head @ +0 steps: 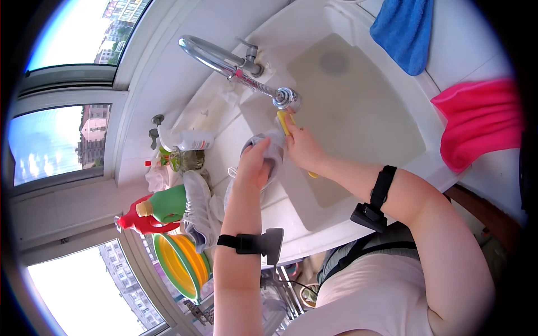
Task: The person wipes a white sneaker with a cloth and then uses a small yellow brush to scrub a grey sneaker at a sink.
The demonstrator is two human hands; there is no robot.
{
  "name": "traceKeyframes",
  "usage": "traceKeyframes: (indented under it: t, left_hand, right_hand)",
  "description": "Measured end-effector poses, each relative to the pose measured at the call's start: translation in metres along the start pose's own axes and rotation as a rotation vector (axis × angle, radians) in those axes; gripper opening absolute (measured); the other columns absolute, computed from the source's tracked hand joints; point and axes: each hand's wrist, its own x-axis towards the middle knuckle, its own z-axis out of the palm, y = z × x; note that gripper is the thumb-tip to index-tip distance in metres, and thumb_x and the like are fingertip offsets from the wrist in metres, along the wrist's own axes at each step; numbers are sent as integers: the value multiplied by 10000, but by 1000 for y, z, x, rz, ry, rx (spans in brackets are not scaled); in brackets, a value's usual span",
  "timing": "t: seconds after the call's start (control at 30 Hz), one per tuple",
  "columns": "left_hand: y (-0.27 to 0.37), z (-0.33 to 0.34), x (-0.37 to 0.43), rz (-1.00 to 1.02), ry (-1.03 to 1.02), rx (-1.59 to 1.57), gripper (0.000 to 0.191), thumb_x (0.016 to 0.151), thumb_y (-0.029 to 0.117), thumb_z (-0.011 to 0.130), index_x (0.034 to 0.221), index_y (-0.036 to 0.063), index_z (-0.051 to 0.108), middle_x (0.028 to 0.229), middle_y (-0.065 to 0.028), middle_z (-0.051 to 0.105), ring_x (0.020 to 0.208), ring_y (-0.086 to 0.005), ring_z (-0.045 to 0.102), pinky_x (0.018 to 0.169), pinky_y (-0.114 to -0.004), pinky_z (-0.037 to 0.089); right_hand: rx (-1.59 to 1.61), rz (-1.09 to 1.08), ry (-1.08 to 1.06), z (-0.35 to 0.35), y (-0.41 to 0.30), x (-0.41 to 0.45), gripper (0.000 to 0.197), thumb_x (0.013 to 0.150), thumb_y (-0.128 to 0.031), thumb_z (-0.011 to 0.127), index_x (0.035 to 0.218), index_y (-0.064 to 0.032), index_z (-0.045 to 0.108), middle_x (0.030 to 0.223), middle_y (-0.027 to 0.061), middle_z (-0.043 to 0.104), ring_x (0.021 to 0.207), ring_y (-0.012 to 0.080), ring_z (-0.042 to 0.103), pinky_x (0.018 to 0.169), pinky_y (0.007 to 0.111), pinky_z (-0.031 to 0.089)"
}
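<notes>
My left hand (252, 166) grips a pale grey sneaker (275, 145) by its opening, at the left edge of the white sink (309, 212). Much of that shoe is hidden behind the hand and forearm. In my right hand (306, 147) is a yellow-handled scrubbing brush (284, 121), held against the end of the shoe. Its bristle side faces the shoe and is hard to make out. Just above the brush hangs the spray head of a chrome gooseneck faucet (287, 98). Cloudy water (357, 113) stands in the basin.
A second sneaker (197, 210) lies left, near a green bottle (168, 203), a red jug (136, 216) and a white bottle (195, 140). A yellow-green collapsible basin (178, 264) stands below them. Blue (403, 35) and pink (475, 122) cloths drape at right.
</notes>
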Motion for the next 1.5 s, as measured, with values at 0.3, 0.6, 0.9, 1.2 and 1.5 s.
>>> traceKeyframes:
  t: [0.3, 0.6, 0.9, 1.2, 1.5]
  left_hand:
    - [-4, -16, 3, 27, -110, -84, 286, 919, 117, 486, 1164, -30, 472, 1138, -153, 555, 1029, -263, 565, 897, -396, 463]
    - [-4, -17, 0, 42, -104, -129, 287, 901, 98, 520, 1145, -45, 474, 1126, -152, 558, 1010, -256, 571, 868, -405, 475]
    - [2, -6, -34, 122, -54, 161, 397, 853, 179, 598, 1136, -77, 489, 1105, -141, 575, 1017, -244, 566, 825, -348, 464]
    - [5, 4, -54, 293, 271, 1639, 340, 897, 290, 469, 977, -25, 568, 967, -237, 614, 939, -442, 555, 819, -479, 436]
    - [-1, -1, -31, 491, 153, 1583, 368, 889, 296, 460, 887, -52, 578, 849, -267, 608, 832, -439, 568, 740, -480, 448]
  right_hand:
    - [-43, -118, 32, 7, 0, -9, 566, 922, -136, 416, 1444, -154, 198, 1032, 210, 471, 868, 335, 516, 823, 391, 423]
    - [-50, -166, 29, 14, 15, -24, 537, 916, -150, 406, 1426, -161, 236, 1050, 245, 473, 859, 357, 533, 801, 425, 431]
    - [-981, -144, 79, -65, 115, 59, 537, 877, -154, 420, 1391, -111, 272, 1246, 200, 448, 1018, 395, 522, 834, 461, 441]
    - [-12, 461, -143, -59, 34, -9, 544, 910, -133, 402, 1418, -83, 216, 1119, 218, 470, 890, 319, 544, 805, 411, 440]
    - [-30, -124, 9, 22, -1, -29, 565, 924, -142, 419, 1437, -107, 183, 1063, 217, 435, 901, 372, 523, 845, 404, 424]
